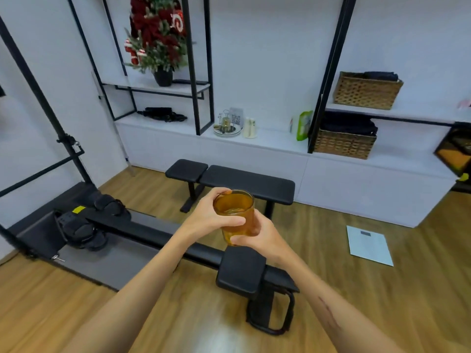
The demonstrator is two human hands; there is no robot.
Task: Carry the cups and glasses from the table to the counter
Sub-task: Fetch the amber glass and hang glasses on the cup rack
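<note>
An amber glass is held upright in mid-air at the centre of the head view, above the floor. My left hand grips its upper part, thumb across the front and fingers round the far rim. My right hand holds the lower part and base from the right. The low white counter runs along the far wall ahead. A round tray with a small glass item stands on the counter. No table is in view.
A black bench stands between me and the counter. A black rowing machine stretches across the wooden floor below my arms. A scale lies on the floor at right. Wicker baskets, bottles and a potted Christmas tree sit on the shelving.
</note>
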